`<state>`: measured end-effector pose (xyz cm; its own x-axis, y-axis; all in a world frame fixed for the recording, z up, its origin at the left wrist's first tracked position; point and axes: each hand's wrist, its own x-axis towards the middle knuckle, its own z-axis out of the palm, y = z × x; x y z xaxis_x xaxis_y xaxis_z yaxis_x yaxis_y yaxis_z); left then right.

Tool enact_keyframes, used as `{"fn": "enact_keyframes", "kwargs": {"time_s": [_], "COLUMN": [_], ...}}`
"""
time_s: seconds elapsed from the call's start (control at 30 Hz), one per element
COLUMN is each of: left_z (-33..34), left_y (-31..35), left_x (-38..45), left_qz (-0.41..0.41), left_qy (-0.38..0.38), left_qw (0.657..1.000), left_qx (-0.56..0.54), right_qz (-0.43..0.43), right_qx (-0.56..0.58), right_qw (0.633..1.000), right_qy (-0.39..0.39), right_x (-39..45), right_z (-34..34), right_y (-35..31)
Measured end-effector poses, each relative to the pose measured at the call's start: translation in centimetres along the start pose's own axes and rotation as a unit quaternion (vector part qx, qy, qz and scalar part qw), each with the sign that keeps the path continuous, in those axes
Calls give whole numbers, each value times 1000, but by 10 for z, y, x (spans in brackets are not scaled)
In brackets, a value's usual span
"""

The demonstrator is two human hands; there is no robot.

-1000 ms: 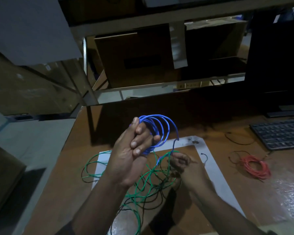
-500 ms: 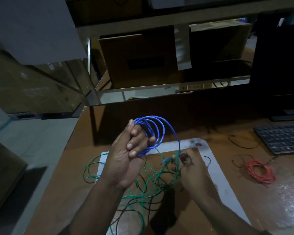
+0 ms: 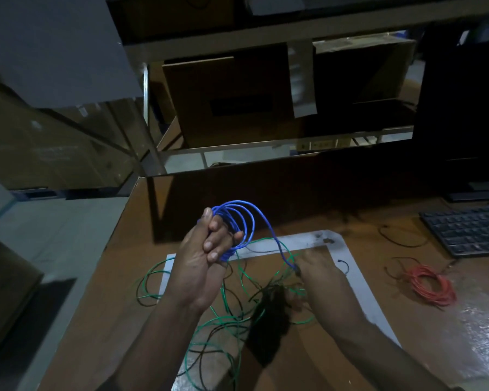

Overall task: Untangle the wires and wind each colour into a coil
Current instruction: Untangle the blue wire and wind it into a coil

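In the head view, the left hand (image 3: 201, 261) is gripping the blue coil (image 3: 236, 225) above the worktop (image 3: 336, 198). The right hand (image 3: 319, 273) is pinching the blue tail by the green wire (image 3: 223, 320) and black wire (image 3: 268, 306) tangle. Likely risks: pulling could be snagging the tail in that tangle, or loops could be slipping off the fingers.

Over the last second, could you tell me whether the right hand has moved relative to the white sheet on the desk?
Yes. The right hand has slid away from the person, toward the far right corner of the white sheet, drawing the blue wire with it.
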<state>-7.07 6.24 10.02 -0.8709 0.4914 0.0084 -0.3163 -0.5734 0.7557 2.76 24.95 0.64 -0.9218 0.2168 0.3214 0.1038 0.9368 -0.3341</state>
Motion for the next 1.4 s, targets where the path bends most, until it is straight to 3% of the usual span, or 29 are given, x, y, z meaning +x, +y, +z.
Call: {"fn": "enact_keyframes", "kwargs": {"time_s": [0.07, 0.13, 0.2, 0.37, 0.5, 0.53, 0.57, 0.63, 0.67, 0.7, 0.77, 0.87, 0.93, 1.0, 1.07, 1.13, 1.23, 1.4], "left_z": [-1, -3, -4, 1, 10, 12, 14, 16, 16, 16, 16, 18, 18, 16, 13, 11, 12, 20], "left_y": [-1, 0, 2, 6, 5, 5, 6, 12, 15, 19, 24, 27, 27, 27, 28, 28, 25, 15], "left_x": [0, 0, 0, -4, -10, -11, -13, -16, -17, -18, -21, -26, -27, -26, -26, -25, -26, -29], "left_qz": [8, 17, 22, 14, 31, 36, 39, 43, 47, 51, 60, 62, 61, 71, 83, 83, 71, 57], "left_qy": [8, 16, 22, 4, -5, -9, -14, -27, -35, -44, -59, -55, -45, -25, 10, 41, 46, 35], "left_qw": [1000, 999, 998, 999, 996, 995, 994, 994, 993, 992, 990, 988, 987, 985, 975, 962, 954, 950], "left_qx": [18, 36, 47, 37, 83, 96, 99, 96, 98, 102, 114, 134, 139, 154, 205, 256, 287, 306], "right_qz": [34, 131, 160, 193, 145, 125, 104, 68, 62, 68, 104, 166, 172, 160, 146, 131, 96, 122], "right_qx": [99, 290, 374, 515, 584, 567, 515, 318, 241, 219, 285, 480, 525, 497, 414, 397, 487, 707], "right_qw": [994, 948, 913, 834, 796, 812, 850, 944, 962, 964, 945, 859, 832, 852, 897, 906, 863, 687], "right_qy": [-8, -18, 35, 40, 62, 54, 35, -58, -110, -137, -122, -68, -45, -40, -45, -65, -93, -117], "right_x": [2, 3, 7, 21, 26, 27, 28, 30, 30, 30, 28, 31, 36, 38, 36, 31, 29, 36], "right_z": [-8, -18, -23, -31, -33, -33, -32, -31, -30, -29, -24, -25, -30, -36, -38, -43, -57, -88], "right_y": [2, -1, 1, 5, -5, -5, -5, -1, 1, 1, 3, 2, 0, -2, -1, -4, -21, -43]}}
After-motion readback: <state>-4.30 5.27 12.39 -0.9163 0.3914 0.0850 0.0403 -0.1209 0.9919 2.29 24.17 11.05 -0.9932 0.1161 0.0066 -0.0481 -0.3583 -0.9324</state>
